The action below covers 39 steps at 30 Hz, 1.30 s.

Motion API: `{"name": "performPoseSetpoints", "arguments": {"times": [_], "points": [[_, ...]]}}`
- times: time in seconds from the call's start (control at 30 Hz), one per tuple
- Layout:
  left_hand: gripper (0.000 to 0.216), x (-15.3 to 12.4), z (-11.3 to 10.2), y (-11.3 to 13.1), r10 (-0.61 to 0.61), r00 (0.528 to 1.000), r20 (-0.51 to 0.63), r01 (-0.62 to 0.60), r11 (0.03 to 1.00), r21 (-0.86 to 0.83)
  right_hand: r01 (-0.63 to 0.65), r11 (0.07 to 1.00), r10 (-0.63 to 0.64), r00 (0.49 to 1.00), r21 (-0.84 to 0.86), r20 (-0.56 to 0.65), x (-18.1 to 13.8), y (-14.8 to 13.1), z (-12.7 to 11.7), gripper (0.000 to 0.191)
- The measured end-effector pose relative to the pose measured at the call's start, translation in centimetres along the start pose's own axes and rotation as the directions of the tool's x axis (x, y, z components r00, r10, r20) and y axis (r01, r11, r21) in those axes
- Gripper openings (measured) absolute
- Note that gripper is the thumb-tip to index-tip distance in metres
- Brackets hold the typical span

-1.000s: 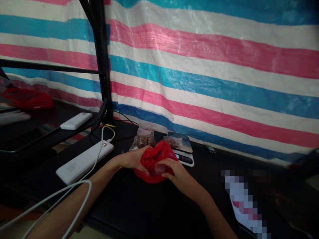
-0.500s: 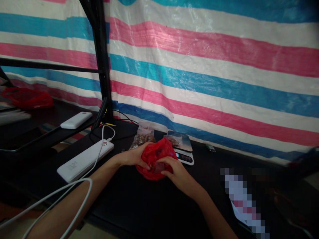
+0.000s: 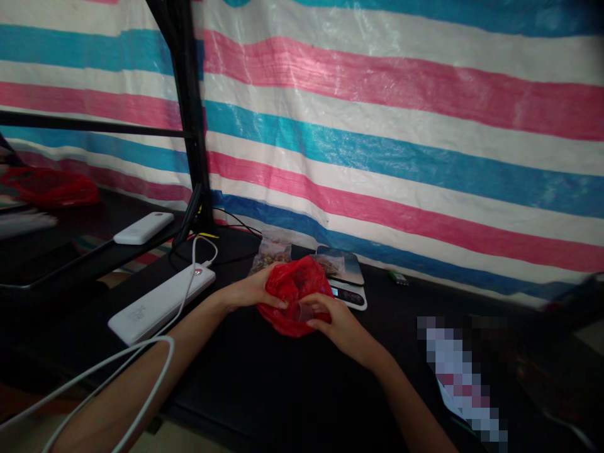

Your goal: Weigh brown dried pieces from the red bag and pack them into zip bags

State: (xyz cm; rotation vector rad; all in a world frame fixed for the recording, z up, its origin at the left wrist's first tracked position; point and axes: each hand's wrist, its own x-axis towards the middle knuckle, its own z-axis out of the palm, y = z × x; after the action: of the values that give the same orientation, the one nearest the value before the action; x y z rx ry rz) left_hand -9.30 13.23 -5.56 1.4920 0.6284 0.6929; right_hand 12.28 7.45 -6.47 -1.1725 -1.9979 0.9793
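A red plastic bag [image 3: 295, 277] gapes open in front of me on the black table. My left hand [image 3: 257, 290] grips its left rim, with the thumb over the edge. At the bag's mouth, my right hand [image 3: 333, 316] pinches a small see-through piece that looks like a little plastic cup [image 3: 306, 312]. The bag's contents are mostly hidden. Just behind the bag lies a clear bag of brown bits [image 3: 271, 255]. A smaller clear packet [image 3: 330, 263] rests on the white kitchen scale [image 3: 355, 297], whose display is lit.
A white power bank [image 3: 160, 305] with a white cable lies left of my left arm. A second white device [image 3: 144, 228] and another red bag [image 3: 56, 187] are further left. A small dark object [image 3: 399, 277] lies right of the scale. Striped sheeting [image 3: 377, 138] hangs behind the table.
The right hand has shifted slightly up and right with the see-through piece, which shows more plainly. The left hand keeps its hold on the red bag. The camera view has moved a little.
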Motion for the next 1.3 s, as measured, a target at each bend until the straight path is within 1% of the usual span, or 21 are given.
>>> {"name": "performPoseSetpoints", "arguments": {"times": [0.17, 0.27, 0.33, 0.43, 0.57, 0.67, 0.77, 0.83, 1.0, 1.17, 1.3], "points": [[0.073, 0.3, -0.2, -0.4, 0.017, 1.0, 0.017, -0.016, 1.0, -0.009, -0.028, 0.988, 0.034, 0.999, 0.153, -0.038, 0.0, 0.0, -1.5, 0.033], [0.073, 0.3, -0.2, -0.6, 0.021, 1.0, 0.017, -0.021, 1.0, -0.016, -0.015, 0.973, 0.028, 0.998, 0.228, -0.054, -0.1, -0.4, -1.7, 0.034], [0.074, 0.3, -0.1, -0.6, 0.022, 1.0, 0.02, -0.021, 0.999, -0.036, -0.021, 0.974, 0.032, 0.999, 0.224, -0.043, -0.1, -0.7, -1.3, 0.033], [0.076, 0.2, 0.0, -0.5, 0.018, 1.0, 0.022, -0.017, 0.998, -0.066, -0.03, 0.984, 0.034, 0.999, 0.175, -0.018, 0.0, -0.9, -0.4, 0.031], [0.076, 0.1, 0.1, -0.1, 0.0, 1.0, -0.003, 0.0, 0.999, -0.043, -0.03, 0.985, 0.033, 0.999, 0.171, -0.014, 0.1, -0.6, 0.3, 0.031], [0.07, 0.1, 0.1, 0.0, -0.001, 0.999, -0.054, -0.002, 0.999, -0.051, -0.019, 0.98, 0.024, 0.999, 0.196, -0.023, 0.1, -0.2, 0.4, 0.031], [0.069, 0.2, 0.1, -0.2, -0.005, 0.997, -0.083, 0.0, 0.998, -0.061, -0.013, 0.982, 0.019, 0.999, 0.187, -0.032, 0.2, 0.0, 0.6, 0.03], [0.07, 0.2, 0.1, -0.3, -0.007, 0.997, -0.081, 0.002, 0.998, -0.063, -0.008, 0.985, 0.014, 0.999, 0.172, -0.035, 0.2, 0.1, 0.7, 0.029], [0.071, 0.0, 0.2, -0.3, 0.006, 0.999, -0.035, -0.009, 0.997, -0.082, 0.0, 0.986, 0.004, 1.0, 0.169, -0.026, 0.1, 0.2, 1.0, 0.029], [0.072, -0.1, 0.2, -0.1, -0.006, 0.999, -0.053, 0.002, 0.997, -0.079, -0.002, 0.988, 0.008, 0.999, 0.154, -0.038, 0.1, 0.4, 1.0, 0.029], [0.072, 0.0, 0.2, 0.0, -0.019, 0.997, -0.071, 0.014, 0.997, -0.073, -0.008, 0.983, 0.014, 0.999, 0.181, -0.034, 0.2, 0.5, 1.0, 0.029]]}}
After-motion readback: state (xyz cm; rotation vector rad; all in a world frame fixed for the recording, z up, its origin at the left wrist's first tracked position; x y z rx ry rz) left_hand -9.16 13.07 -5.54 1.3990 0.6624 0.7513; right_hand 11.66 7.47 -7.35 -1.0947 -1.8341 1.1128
